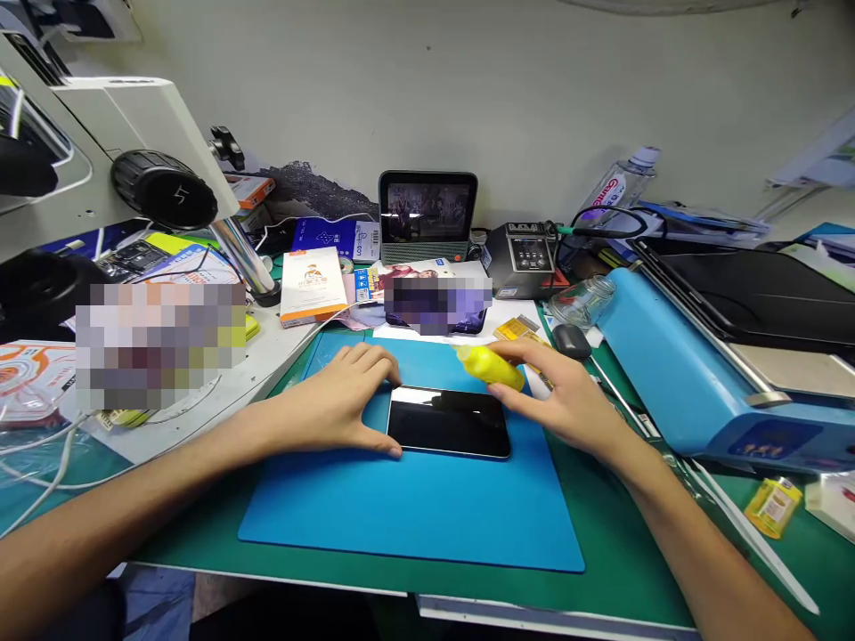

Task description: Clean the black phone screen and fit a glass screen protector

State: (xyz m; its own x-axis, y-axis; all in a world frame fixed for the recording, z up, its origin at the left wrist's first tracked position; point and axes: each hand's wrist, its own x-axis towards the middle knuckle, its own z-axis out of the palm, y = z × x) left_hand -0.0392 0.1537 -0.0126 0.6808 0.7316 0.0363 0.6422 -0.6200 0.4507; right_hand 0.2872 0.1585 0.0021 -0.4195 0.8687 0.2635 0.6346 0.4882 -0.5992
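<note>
A black-screened smartphone (449, 423) lies flat, screen up, on a blue mat (414, 516). My left hand (347, 401) spans the phone's left end, thumb at the near corner and fingers at the far corner. In my right hand (567, 396) is a small yellow squeeze bottle (491, 367), tilted with its pale tip pointing left. The bottle is above the phone's far right part, apart from the screen. My right thumb and fingers wrap the bottle's right end and hide part of it.
A microscope (160, 178) stands at the left, its base on the bench. Behind the mat are a small display (427, 209), a white box (313, 283) and a control unit (525, 258). A blue machine (674, 374), a glass jar (582, 301) and a yellow lighter (773, 507) are at the right.
</note>
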